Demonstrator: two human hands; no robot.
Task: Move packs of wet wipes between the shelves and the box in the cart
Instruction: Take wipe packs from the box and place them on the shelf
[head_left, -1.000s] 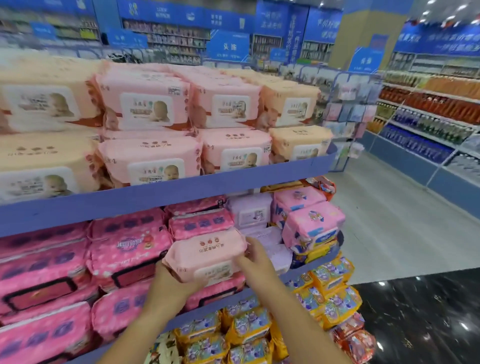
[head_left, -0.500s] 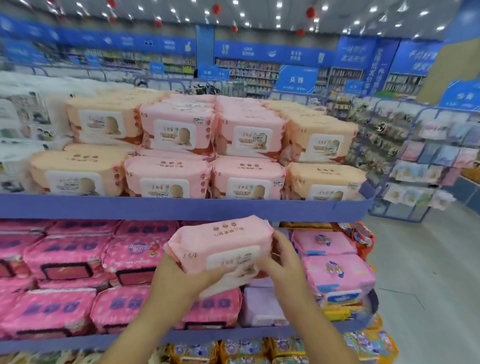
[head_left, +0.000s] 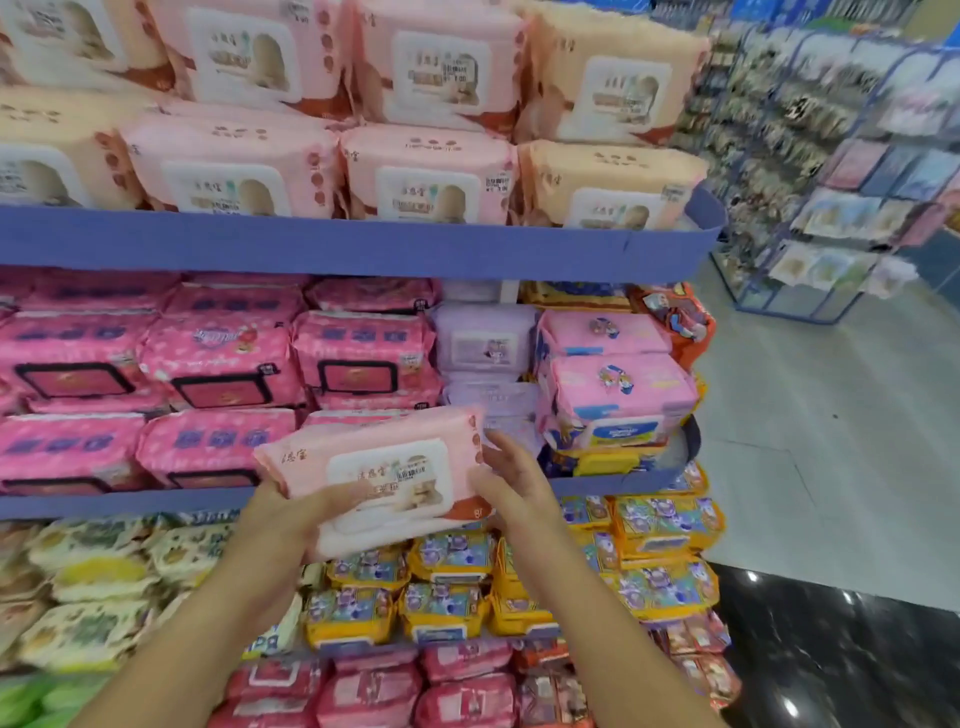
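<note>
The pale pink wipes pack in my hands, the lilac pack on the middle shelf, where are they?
pale pink wipes pack (head_left: 387, 475), head view, on its white lid label.
lilac pack (head_left: 483, 340), head view, on its front face.

Pale pink wipes pack (head_left: 382, 475), white lid up, tilted, before shelves (head_left: 363, 249).

You're seeing bright, even overhead light with hardly any shadow, and white lamp glints dotting the glossy black floor (head_left: 852, 670) at lower right. Wide-angle bending curves the blue shelf edge (head_left: 363, 244), and motion blur smears the hanging rack (head_left: 852, 171) and left-edge packs (head_left: 67, 364).
</note>
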